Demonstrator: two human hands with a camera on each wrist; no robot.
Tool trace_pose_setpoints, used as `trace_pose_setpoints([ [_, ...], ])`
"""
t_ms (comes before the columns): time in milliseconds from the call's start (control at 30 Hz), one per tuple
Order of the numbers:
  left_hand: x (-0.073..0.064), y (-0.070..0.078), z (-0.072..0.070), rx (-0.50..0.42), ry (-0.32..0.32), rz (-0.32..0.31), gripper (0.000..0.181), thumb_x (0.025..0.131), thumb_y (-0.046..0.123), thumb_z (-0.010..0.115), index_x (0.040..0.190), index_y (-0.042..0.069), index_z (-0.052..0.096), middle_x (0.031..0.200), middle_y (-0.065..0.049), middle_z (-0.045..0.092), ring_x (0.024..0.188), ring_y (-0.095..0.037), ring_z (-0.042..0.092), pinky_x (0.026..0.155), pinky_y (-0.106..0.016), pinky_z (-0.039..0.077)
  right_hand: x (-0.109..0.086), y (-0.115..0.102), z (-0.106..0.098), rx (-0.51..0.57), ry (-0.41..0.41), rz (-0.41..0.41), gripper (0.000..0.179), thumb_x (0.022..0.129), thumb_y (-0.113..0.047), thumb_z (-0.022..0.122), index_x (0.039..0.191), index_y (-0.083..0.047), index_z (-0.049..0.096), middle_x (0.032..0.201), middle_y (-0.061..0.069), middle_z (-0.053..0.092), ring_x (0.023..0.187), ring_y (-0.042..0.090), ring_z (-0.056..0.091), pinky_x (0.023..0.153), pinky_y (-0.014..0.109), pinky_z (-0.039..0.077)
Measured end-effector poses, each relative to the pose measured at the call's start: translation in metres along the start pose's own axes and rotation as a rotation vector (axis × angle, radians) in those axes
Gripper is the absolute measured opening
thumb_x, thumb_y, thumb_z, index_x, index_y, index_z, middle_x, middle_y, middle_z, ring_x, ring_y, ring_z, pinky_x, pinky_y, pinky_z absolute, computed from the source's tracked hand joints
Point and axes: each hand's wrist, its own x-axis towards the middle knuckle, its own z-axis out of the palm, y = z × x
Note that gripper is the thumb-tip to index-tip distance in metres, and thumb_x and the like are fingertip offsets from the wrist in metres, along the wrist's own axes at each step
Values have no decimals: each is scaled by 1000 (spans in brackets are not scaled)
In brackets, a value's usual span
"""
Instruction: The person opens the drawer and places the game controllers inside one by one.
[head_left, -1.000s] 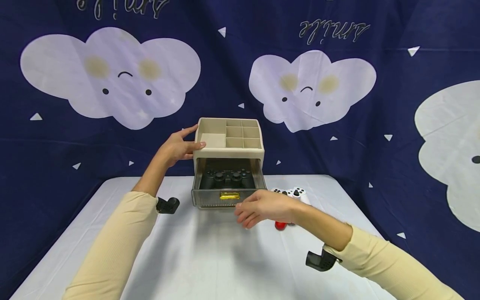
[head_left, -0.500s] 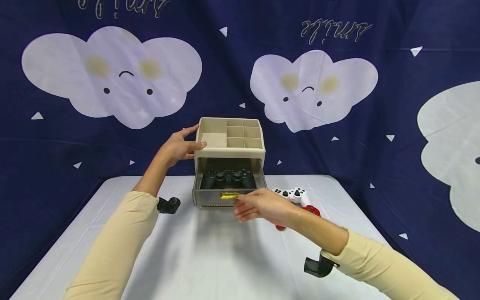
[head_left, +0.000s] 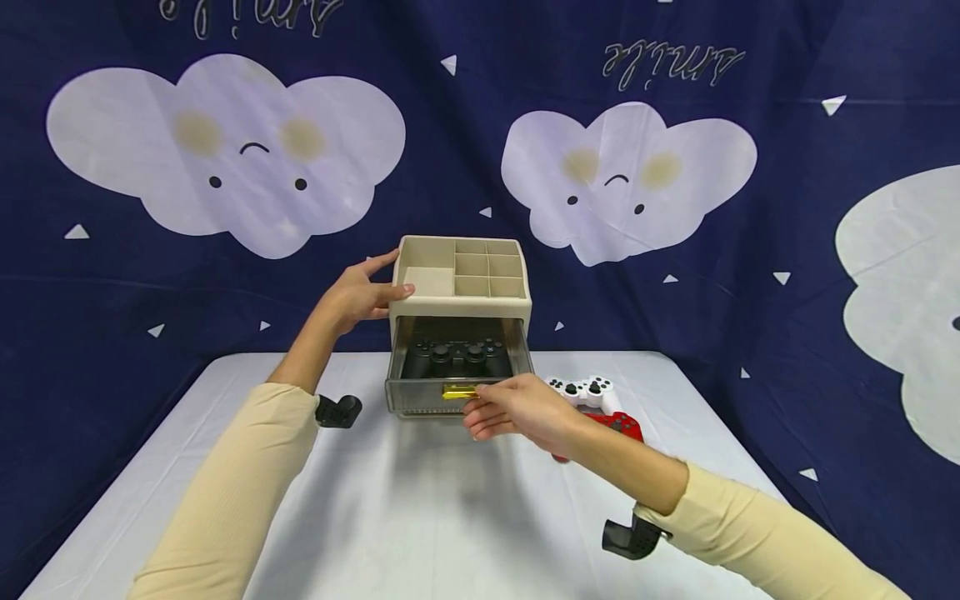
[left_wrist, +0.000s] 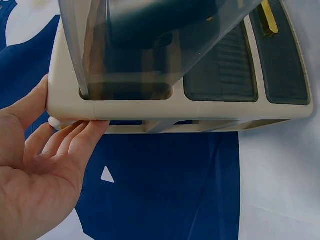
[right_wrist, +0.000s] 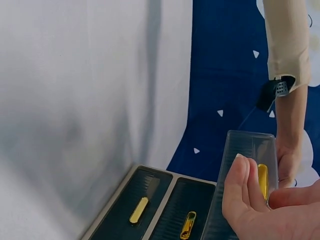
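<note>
A cream desktop drawer organizer [head_left: 459, 308] stands at the back of the table, its top drawer [head_left: 420, 393] pulled out. Inside that drawer lies a black game controller [head_left: 457, 358]. My left hand [head_left: 354, 296] grips the organizer's upper left side. The left wrist view shows its thumb and fingers on either side of the cream corner [left_wrist: 70, 102]. At the drawer's front, my right hand [head_left: 525, 412] pinches the gold handle [head_left: 459, 392] by its right end. In the right wrist view, the handle [right_wrist: 263, 180] shows between thumb and fingers.
To the right of the organizer lie a white game controller [head_left: 592, 390] and a red one [head_left: 621, 423], the red partly hidden behind my right arm. Two lower drawers with gold handles [right_wrist: 138, 210] are closed. A dark blue cloud-print curtain [head_left: 450, 167] hangs behind.
My right hand has moved slightly up and left, and its thumb and fingers have come onto the gold handle. My left hand and the drawer have stayed put.
</note>
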Motion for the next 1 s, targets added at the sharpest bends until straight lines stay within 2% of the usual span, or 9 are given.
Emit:
trace_pose_setpoints([
  [333, 0, -1, 0, 2, 3, -3, 85, 97, 21, 72, 163, 32, 20, 157, -19, 42, 133, -35, 57, 110, -47, 48, 8, -2, 0, 8, 56, -25, 36, 105, -15, 53, 112, 17, 67, 84, 7, 76, 74, 13, 73, 80, 31, 63],
  [833, 0, -1, 0, 2, -2, -13, 85, 97, 21, 72, 163, 33, 20, 157, -19, 42, 133, -34, 57, 110, -46, 48, 41, -8, -7, 25, 144, -26, 35, 105, -14, 55, 114, 17, 67, 90, 15, 77, 74, 15, 73, 81, 34, 63],
  [1000, 1, 0, -1, 5, -8, -6, 85, 97, 22, 72, 163, 34, 20, 157, -19, 42, 132, -34, 58, 110, -46, 49, 50, -9, -10, 35, 158, -36, 35, 105, -13, 54, 117, 18, 65, 86, 10, 76, 75, 15, 74, 80, 32, 63],
])
